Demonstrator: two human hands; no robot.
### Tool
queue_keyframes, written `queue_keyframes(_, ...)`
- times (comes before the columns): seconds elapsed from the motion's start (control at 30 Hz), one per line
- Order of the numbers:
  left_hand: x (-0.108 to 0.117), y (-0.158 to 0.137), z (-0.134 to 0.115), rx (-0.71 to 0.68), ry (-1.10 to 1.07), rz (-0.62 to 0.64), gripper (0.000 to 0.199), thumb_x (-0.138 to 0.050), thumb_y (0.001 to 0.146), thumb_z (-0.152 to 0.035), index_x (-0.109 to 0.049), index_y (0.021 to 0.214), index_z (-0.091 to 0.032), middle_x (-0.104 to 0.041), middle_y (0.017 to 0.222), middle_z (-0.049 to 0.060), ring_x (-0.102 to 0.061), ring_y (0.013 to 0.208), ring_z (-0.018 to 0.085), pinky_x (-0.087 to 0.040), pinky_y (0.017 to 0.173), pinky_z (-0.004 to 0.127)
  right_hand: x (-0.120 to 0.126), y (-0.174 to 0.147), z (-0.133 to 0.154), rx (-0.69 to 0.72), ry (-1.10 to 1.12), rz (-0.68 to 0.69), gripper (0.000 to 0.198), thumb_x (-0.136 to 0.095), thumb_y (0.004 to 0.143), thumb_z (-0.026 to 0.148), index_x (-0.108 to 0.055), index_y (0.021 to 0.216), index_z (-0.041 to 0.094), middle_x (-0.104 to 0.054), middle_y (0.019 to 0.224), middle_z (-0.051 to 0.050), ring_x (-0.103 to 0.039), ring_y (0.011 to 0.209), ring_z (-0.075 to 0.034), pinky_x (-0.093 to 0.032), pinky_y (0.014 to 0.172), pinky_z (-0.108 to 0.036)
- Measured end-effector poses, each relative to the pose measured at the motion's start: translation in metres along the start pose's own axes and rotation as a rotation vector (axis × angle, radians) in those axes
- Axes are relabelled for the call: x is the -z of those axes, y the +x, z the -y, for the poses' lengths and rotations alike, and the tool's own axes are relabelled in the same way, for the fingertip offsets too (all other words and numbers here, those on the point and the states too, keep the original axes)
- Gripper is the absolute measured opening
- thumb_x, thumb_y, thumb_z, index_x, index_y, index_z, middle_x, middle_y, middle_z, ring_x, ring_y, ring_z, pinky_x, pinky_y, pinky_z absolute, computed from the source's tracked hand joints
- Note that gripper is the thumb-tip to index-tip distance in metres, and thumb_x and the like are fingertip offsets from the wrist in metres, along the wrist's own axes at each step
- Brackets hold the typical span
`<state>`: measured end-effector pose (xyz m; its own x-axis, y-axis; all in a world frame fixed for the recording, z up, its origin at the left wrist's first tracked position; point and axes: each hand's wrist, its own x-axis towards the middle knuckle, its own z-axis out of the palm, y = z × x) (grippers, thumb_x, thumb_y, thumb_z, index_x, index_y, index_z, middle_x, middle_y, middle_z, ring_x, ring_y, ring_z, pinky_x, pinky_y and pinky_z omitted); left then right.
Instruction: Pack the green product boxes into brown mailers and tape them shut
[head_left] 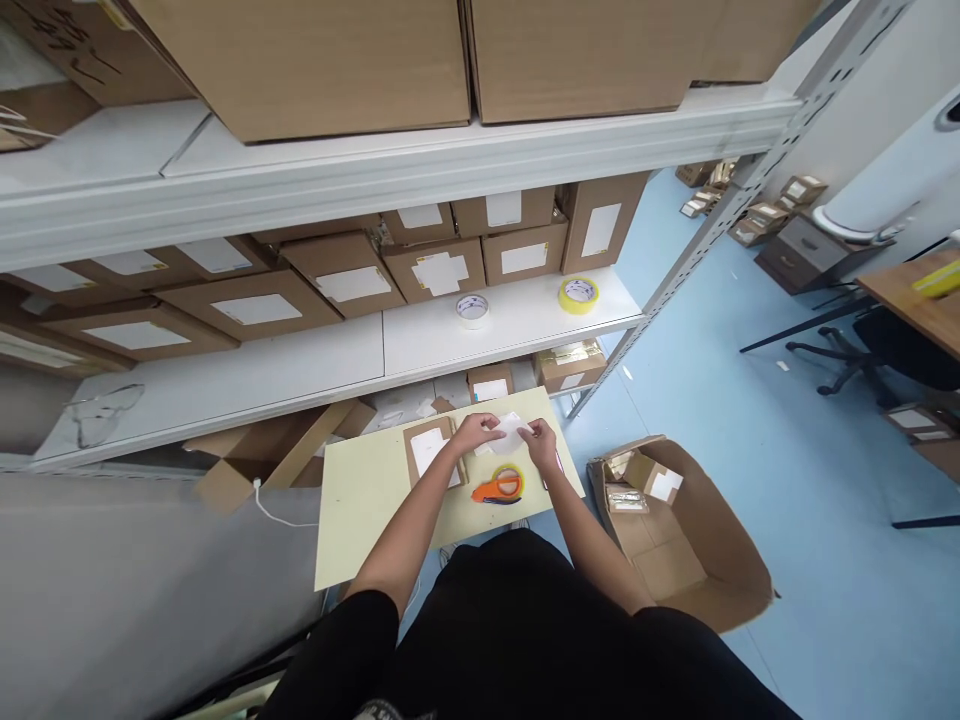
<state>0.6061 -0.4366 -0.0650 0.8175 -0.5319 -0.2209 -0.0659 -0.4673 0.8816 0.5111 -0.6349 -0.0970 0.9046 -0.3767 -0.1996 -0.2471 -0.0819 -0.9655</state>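
Observation:
A small white sheet, perhaps a label (510,432), is held above the pale yellow tabletop between my two hands. The fingers of my left hand (478,434) are closed on its left edge. At the opposite edge, my right hand (540,442) pinches it. Below the sheet lies an orange tape dispenser (498,486) with a yellow roll in it. A flat cardboard box (414,452) bearing a white label (429,447) rests on the table, partly behind my left forearm. A dark-edged item beside my right wrist is mostly covered.
The white shelf (315,360) in front carries labelled cardboard boxes (439,272), a white tape roll (472,311) and a yellow tape roll (578,295). On the floor at right stands a large carton (720,530) with small parcels inside. A metal rack post (697,250) rises at right.

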Motion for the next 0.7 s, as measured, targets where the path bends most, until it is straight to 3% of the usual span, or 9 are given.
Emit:
queue_keyframes(0.1, -0.012, 0.0, -0.015, -0.002, 0.012, -0.043, 0.034, -0.074, 0.079, -0.051, -0.07, 0.073, -0.018, -0.068, 0.076, 0.002, -0.063, 0.078, 0.021, -0.052, 0.076, 0.031, 0.0, -0.01, 0.006, 0.053, 0.064, 0.023, 0.041, -0.069, 0.078, 0.06, -0.063, 0.093, 0.023, -0.072, 0.095, -0.006, -0.065, 0.087, -0.023, -0.052, 0.075, -0.032)
queue_keyframes(0.2, -0.012, -0.003, -0.027, -0.029, -0.067, -0.107, 0.034, -0.068, 0.083, -0.05, -0.072, 0.085, -0.016, -0.071, 0.087, 0.006, -0.064, 0.084, 0.022, -0.053, 0.08, 0.032, 0.007, -0.015, 0.009, 0.018, 0.062, -0.053, 0.048, -0.061, 0.084, 0.066, -0.065, 0.103, 0.022, -0.074, 0.104, -0.008, -0.067, 0.093, -0.023, -0.053, 0.078, -0.031)
queue_keyframes(0.3, -0.003, -0.008, -0.039, -0.085, -0.182, -0.034, 0.046, -0.073, 0.081, -0.051, -0.073, 0.109, -0.015, -0.074, 0.109, 0.011, -0.066, 0.098, 0.025, -0.053, 0.09, 0.035, 0.014, -0.014, 0.011, -0.145, 0.081, 0.007, 0.057, -0.049, 0.088, 0.074, -0.069, 0.09, 0.02, -0.075, 0.093, -0.009, -0.067, 0.086, -0.023, -0.052, 0.072, -0.03)
queue_keyframes(0.4, 0.006, -0.017, -0.046, -0.114, -0.245, 0.1, 0.059, -0.08, 0.076, -0.051, -0.072, 0.121, -0.015, -0.074, 0.119, 0.013, -0.066, 0.107, 0.028, -0.05, 0.098, 0.038, 0.012, -0.011, 0.018, -0.23, 0.277, 0.15, 0.062, -0.055, 0.083, 0.078, -0.073, 0.086, 0.019, -0.076, 0.088, -0.01, -0.069, 0.084, -0.023, -0.051, 0.068, -0.03)
queue_keyframes(0.53, 0.013, -0.03, -0.048, -0.02, -0.273, 0.269, 0.062, -0.086, 0.071, -0.052, -0.075, 0.119, -0.015, -0.076, 0.113, 0.012, -0.069, 0.102, 0.029, -0.053, 0.091, 0.038, 0.0, -0.011, 0.033, -0.152, 0.606, 0.193, 0.052, -0.078, 0.074, 0.065, -0.075, 0.101, 0.021, -0.078, 0.09, -0.007, -0.071, 0.091, -0.025, -0.054, 0.074, -0.033)
queue_keyframes(0.6, 0.015, -0.035, -0.047, 0.013, -0.288, 0.254, 0.06, -0.085, 0.071, -0.054, -0.076, 0.116, -0.016, -0.077, 0.107, 0.011, -0.07, 0.097, 0.027, -0.054, 0.084, 0.036, -0.005, -0.011, 0.039, -0.116, 0.68, 0.183, 0.047, -0.087, 0.068, 0.054, -0.075, 0.099, 0.021, -0.078, 0.09, -0.006, -0.071, 0.091, -0.025, -0.055, 0.076, -0.034)
queue_keyframes(0.7, 0.016, -0.038, -0.047, 0.038, -0.268, 0.132, 0.051, -0.081, 0.074, -0.058, -0.078, 0.102, -0.015, -0.076, 0.091, 0.007, -0.067, 0.082, 0.023, -0.051, 0.073, 0.03, -0.011, -0.012, 0.043, -0.11, 0.726, 0.167, 0.041, -0.09, 0.065, 0.045, -0.074, 0.093, 0.021, -0.078, 0.088, -0.006, -0.071, 0.09, -0.025, -0.056, 0.074, -0.036)
